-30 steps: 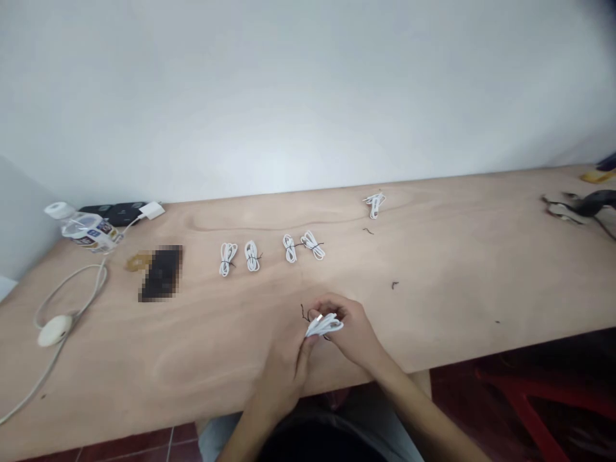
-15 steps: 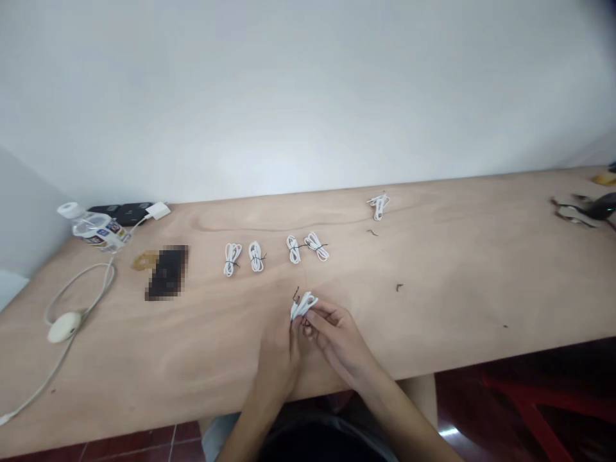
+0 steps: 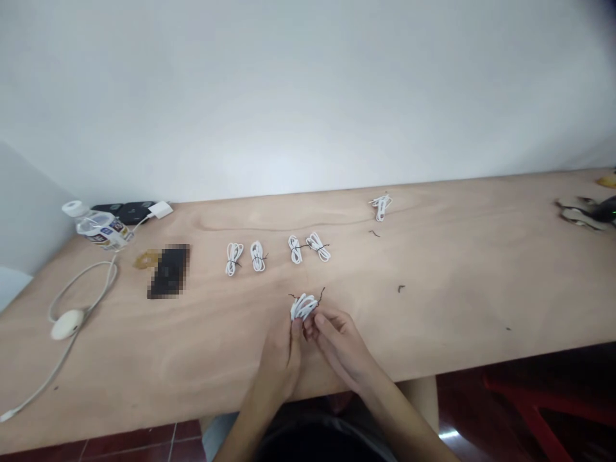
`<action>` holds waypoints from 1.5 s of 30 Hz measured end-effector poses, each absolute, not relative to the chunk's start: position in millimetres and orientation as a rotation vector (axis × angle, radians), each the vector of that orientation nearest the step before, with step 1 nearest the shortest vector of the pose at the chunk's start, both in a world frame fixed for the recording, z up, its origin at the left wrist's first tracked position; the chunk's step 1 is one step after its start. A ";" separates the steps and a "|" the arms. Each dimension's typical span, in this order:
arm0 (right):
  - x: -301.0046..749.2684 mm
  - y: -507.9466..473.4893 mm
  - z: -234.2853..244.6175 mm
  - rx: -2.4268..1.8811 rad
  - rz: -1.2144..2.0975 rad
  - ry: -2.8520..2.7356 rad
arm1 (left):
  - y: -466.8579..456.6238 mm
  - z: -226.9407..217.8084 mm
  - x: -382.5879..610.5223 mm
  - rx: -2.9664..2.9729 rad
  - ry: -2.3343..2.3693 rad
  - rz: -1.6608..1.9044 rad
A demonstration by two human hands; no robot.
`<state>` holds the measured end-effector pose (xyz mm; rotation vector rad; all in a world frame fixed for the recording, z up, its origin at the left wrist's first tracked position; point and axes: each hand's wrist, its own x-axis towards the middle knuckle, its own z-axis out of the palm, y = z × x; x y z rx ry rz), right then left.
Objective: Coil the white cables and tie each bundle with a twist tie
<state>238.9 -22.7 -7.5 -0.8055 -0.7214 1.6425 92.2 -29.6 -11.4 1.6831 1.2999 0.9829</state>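
Observation:
A coiled white cable [image 3: 303, 308] is held between my two hands, above the near part of the table. My left hand [image 3: 282, 353] grips its left lower side, thumb on the coil. My right hand [image 3: 344, 343] is closed at the coil's right side, with thumb and fingers pinched together; some fingertips are hidden. A dark twist tie [image 3: 321, 296] pokes up at the right of the coil, and a dark end also shows at its left. Beyond my hands lie several coiled cables bound with dark ties, among them one white bundle [image 3: 258, 256].
Another white cable [image 3: 382, 208] lies near the wall, with loose twist ties [image 3: 401, 289] nearby on the wooden table [image 3: 457, 269]. At left are a plastic bottle [image 3: 103, 230], a blurred-out dark object [image 3: 168, 271], a white charger [image 3: 160, 210] and a long cord with a round white piece [image 3: 67, 325].
The coil has turned in my hands and now shows wider. A dark tie end now stands up on its right, where before one stood at the left. The view has shifted slightly.

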 end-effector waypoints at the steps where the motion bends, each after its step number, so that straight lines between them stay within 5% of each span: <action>1: 239.1 -23.2 -7.4 -0.762 1.673 -0.687 | -29.7 -10.4 92.7 1.641 1.296 1.009; 14: 244.7 -14.9 -17.1 -0.631 1.816 -0.511 | -31.9 -9.8 96.0 1.557 1.211 1.021; 35: 240.8 -12.6 -16.0 -0.865 1.233 -1.246 | -34.5 -23.1 93.2 1.637 1.204 1.054; 45: 228.6 -19.6 -26.3 -1.010 1.107 -0.962 | -40.3 -20.9 103.5 1.530 1.183 1.071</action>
